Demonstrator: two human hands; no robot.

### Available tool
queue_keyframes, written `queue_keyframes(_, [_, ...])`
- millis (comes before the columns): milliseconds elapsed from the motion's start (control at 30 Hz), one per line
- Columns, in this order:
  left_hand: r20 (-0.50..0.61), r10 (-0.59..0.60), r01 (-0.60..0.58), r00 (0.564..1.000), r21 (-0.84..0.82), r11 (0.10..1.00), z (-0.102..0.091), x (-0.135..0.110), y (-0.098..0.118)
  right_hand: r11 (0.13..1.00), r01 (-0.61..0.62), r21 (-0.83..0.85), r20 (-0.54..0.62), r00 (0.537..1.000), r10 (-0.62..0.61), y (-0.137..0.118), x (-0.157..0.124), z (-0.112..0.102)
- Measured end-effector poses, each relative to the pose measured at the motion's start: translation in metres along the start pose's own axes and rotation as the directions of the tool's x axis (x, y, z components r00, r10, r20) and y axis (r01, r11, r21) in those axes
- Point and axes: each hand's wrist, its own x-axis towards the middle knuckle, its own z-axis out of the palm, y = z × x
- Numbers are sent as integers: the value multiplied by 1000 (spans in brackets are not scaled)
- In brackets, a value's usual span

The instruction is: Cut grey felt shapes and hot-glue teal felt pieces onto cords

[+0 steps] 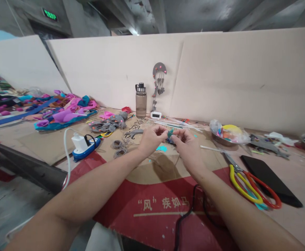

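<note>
My left hand [155, 138] and my right hand [186, 144] meet above the middle of the table, fingertips pinched from both sides on a small green piece of felt [170, 133]. Most of the piece is covered by my fingers, so its exact shape cannot be told. Beneath my hands a turquoise scrap [162, 148] lies on the cardboard sheet [144, 174]. Grey cord coils [119, 148] lie left of my left hand. Right of my right forearm, scissors [246, 177] with one yellow and one red handle rest on the table.
A black phone-like slab [271, 179] lies by the scissors. Left are a blue power strip [86, 150], grey felt pieces [108, 123] and a colourful felt heap [66, 108]. Behind stand a bottle [141, 101] and a small clock [156, 115]. A metal bowl [227, 140] sits right.
</note>
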Motion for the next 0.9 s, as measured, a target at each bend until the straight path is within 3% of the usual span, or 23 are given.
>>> queue_keyframes(133, [49, -46, 49, 998, -61, 997, 0, -2, 6, 975, 55, -215, -36, 997, -64, -9, -1, -4])
queue_keyframes(400, [120, -121, 128, 985, -53, 990, 0, -4, 11, 950, 67, -303, -47, 995, -85, -8, -1, -5])
queue_keyframes(633, [177, -109, 141, 978, -181, 973, 3, -3, -1, 926, 72, -371, -72, 992, -106, -6, 2, -7])
queue_keyframes(900, [171, -115, 154, 979, -234, 960, 4, -2, 2, 904, 84, -418, -67, 990, -123, -7, 3, -8])
